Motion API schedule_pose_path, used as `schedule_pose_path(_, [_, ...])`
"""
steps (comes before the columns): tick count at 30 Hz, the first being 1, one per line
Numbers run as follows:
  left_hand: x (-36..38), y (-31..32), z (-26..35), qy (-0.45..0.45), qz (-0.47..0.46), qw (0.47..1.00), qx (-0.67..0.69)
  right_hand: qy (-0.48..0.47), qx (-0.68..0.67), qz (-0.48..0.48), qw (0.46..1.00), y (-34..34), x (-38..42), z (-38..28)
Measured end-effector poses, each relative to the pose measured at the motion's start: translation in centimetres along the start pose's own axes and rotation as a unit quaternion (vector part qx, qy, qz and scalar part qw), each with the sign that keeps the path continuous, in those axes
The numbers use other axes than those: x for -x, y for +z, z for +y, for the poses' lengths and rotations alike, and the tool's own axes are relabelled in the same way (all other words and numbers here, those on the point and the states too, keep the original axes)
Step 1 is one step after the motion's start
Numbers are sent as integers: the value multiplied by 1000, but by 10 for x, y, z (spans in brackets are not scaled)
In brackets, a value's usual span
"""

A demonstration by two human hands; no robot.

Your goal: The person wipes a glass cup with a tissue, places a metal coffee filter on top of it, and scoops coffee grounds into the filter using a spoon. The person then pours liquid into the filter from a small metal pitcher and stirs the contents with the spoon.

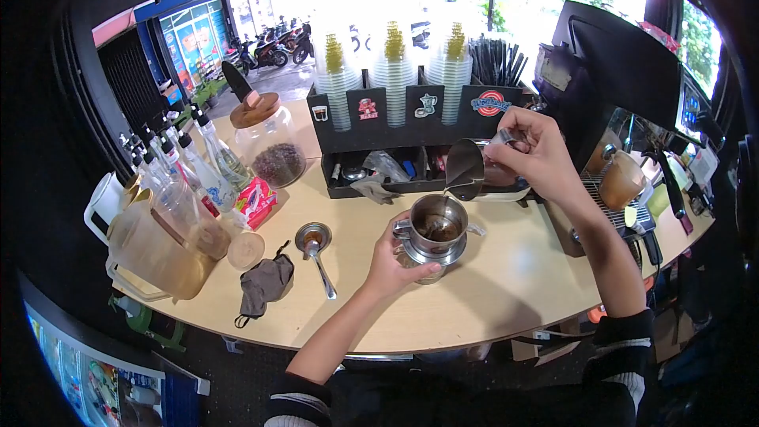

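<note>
Tilted over the middle of the counter, a steel pitcher (468, 169) is held by its handle in my right hand (534, 146), whose fingers are closed. Its spout is just above a metal drip filter (437, 224), and a thin stream runs from it. Dark coffee grounds and liquid show inside the filter. The filter sits upright on a glass, which is mostly hidden below it. My left hand (393, 263) wraps round the left side of the filter and glass. To the left, a spoon (322, 270) rests in a small round metal dish (313, 236).
A cloth pouch (266, 283), plastic jugs (150, 249), pump bottles (209, 162) and a jar of beans (273, 150) stand left. A black organizer (411, 138) with stacked cups lines the back. A coffee machine (617, 190) is at the right.
</note>
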State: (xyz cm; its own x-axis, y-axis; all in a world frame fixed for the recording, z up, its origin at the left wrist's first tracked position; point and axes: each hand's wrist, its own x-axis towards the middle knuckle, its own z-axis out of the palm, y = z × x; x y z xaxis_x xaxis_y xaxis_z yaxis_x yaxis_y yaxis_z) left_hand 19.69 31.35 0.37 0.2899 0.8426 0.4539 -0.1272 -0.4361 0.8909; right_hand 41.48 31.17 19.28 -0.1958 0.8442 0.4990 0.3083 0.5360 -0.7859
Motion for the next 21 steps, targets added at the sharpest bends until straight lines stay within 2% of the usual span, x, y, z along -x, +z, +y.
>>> schedule_pose_path(4, [0,0,2,-2,-1,1000,-1,-2,21,-3,1000,6,-4,3])
schedule_pose_path(7, [-1,-1,-1,9,-9,1000,-3,-16,-30,6,999,12,-6,4])
schedule_pose_path(9, [-1,0,-1,14,-11,1000,-2,-26,20,-2,999,10,-8,7])
schedule_pose_path(19, [0,0,1,0,-6,1000,-6,6,-2,15,1000,9,-4,-3])
schedule_pose_path(21, [0,0,1,3,-6,1000,-11,-4,35,11,999,6,-5,1])
